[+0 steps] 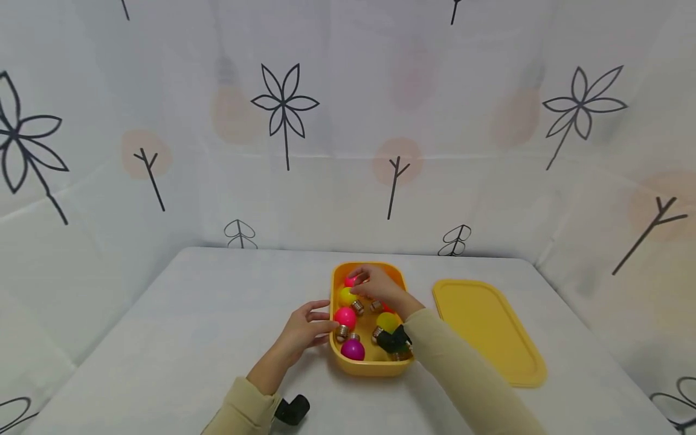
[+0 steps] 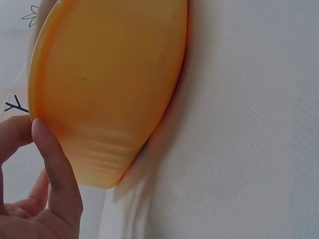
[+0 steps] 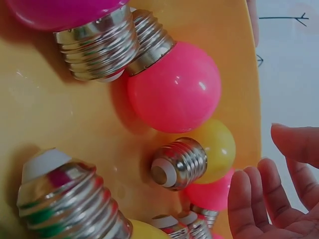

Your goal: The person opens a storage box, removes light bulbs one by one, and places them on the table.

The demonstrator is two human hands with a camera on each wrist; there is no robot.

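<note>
A yellow plastic bin (image 1: 371,368) holds several round light bulbs with metal screw bases. My left hand (image 1: 298,332) is at the bin's left side; its thumb and index finger pinch the rim in the left wrist view. Reaching in over the far end, my right hand (image 1: 380,285) has its fingers parted and loosely bent, with nothing between them. Beside those fingers lies a yellow bulb (image 3: 219,152), with a pink bulb (image 3: 174,87) next to it. A purple bulb (image 1: 353,350) sits at the near left, and another yellow bulb (image 1: 387,321) at the right.
To the right of the bin a flat yellow lid (image 1: 489,332) lies on the white table (image 1: 244,284). Black wrist devices (image 1: 293,411) show at both sleeves. A white patterned curtain (image 1: 348,199) hangs behind the table and at its sides.
</note>
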